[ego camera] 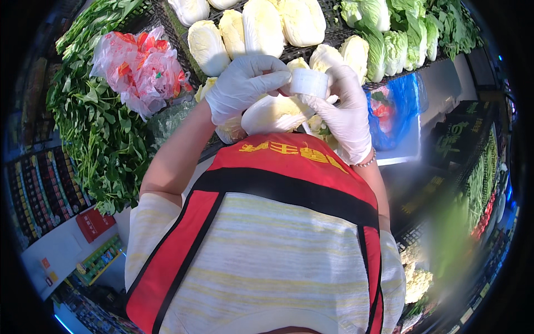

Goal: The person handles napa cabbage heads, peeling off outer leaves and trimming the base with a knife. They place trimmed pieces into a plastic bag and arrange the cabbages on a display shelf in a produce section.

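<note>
In front of the apron, both my hands, in white disposable gloves, are raised over a pile of napa cabbages (277, 115). My right hand (344, 110) grips a small white roll of what looks like tape (309, 83) between thumb and fingers. From the other side, the thumb and forefinger of my left hand (250, 85) pinch at the roll's edge; whether they hold its loose end cannot be made out. Something reddish shows at my left fingertips, too small to identify. A cabbage lies just below the roll, partly behind the hands.
More napa cabbages (263, 29) fill black crates ahead. Leafy greens (104, 125) lie left, with crumpled red-and-white plastic bags (139, 69) on them. At right are green lettuces (396, 46), a blue plastic bag (384, 117) and cauliflowers (417, 279).
</note>
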Motion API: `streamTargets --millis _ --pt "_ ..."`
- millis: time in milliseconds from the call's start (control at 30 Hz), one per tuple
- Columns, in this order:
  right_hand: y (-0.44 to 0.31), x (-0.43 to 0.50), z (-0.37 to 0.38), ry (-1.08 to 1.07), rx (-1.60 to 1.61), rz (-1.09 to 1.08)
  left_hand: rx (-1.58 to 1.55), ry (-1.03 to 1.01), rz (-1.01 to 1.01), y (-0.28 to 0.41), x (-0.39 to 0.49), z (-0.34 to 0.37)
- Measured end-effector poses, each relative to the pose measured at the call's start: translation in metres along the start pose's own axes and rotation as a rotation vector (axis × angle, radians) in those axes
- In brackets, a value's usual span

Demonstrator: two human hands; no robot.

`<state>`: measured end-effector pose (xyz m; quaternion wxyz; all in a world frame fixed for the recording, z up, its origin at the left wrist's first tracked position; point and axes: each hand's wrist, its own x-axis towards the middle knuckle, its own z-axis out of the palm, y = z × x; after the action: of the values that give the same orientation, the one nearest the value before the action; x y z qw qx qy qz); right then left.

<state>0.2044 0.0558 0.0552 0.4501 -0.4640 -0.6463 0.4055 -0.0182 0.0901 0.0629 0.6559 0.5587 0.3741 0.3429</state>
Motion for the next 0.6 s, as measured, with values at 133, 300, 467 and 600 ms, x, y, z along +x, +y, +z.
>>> streamTargets --millis 133,300,467,600 --pt "-0.009 -0.023 -0.009 -0.108 -0.294 -0.023 0.139 -0.150 -0.213 -0.001 0.010 -0.018" --pt "0.004 -0.059 -0.014 -0.242 -0.207 0.430 0.426 -0.166 -0.382 -0.031 0.023 -0.031" --pt "0.030 -0.067 0.001 -0.182 -0.142 0.166 0.672 -0.121 -0.392 -0.037 0.028 -0.023" --pt "0.033 -0.073 0.007 -0.209 0.337 0.571 0.722 -0.095 -0.429 -0.046 0.027 -0.021"
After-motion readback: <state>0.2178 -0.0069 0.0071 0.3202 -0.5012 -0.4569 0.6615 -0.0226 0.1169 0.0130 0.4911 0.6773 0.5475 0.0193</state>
